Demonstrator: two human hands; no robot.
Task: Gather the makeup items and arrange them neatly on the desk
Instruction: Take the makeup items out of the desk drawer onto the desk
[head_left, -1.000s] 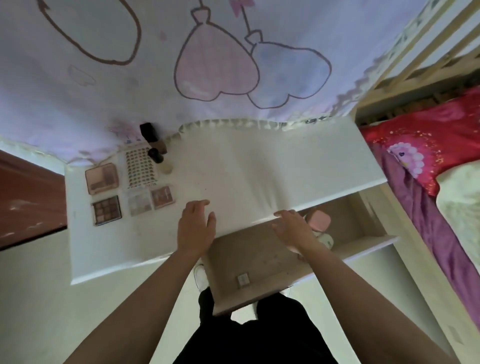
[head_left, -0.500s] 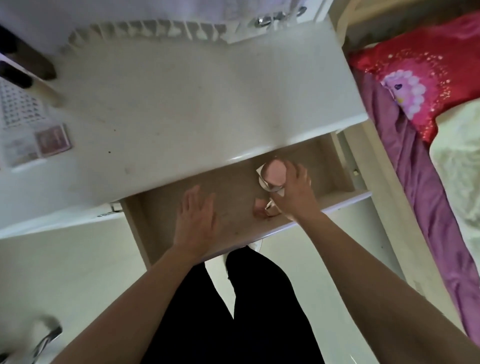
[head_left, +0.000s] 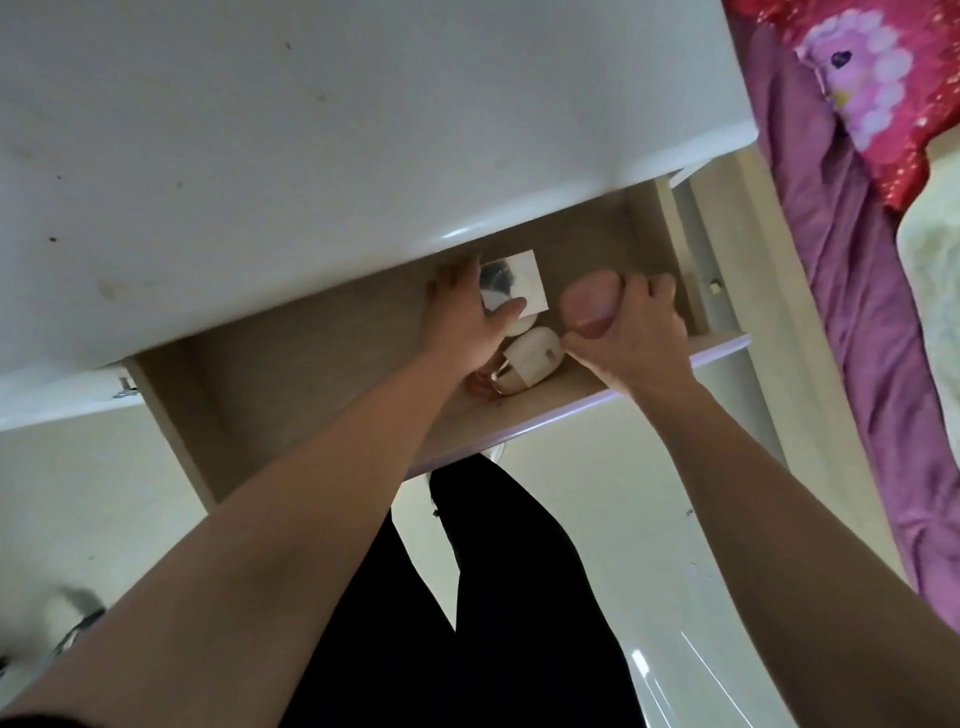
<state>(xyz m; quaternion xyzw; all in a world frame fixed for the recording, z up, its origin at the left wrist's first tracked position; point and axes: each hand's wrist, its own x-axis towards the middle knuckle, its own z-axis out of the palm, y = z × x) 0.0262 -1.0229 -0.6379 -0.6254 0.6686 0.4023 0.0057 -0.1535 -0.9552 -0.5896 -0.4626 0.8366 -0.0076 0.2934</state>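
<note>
Pink compact (head_left: 589, 304): in the open drawer (head_left: 311, 374), gripped by the curled fingers of the right hand (head_left: 634, 332), broad face turned left; long axis unclear. White square case (head_left: 514, 283): tilted, pinched between the thumb and fingers of the left hand (head_left: 462, 322). White compact (head_left: 530, 358): just below that thumb. Half a second earlier the left hand lay flat on the drawer floor.

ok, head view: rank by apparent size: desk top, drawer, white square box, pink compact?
1. desk top
2. drawer
3. white square box and pink compact: look alike and both are partly covered, so unranked.
</note>
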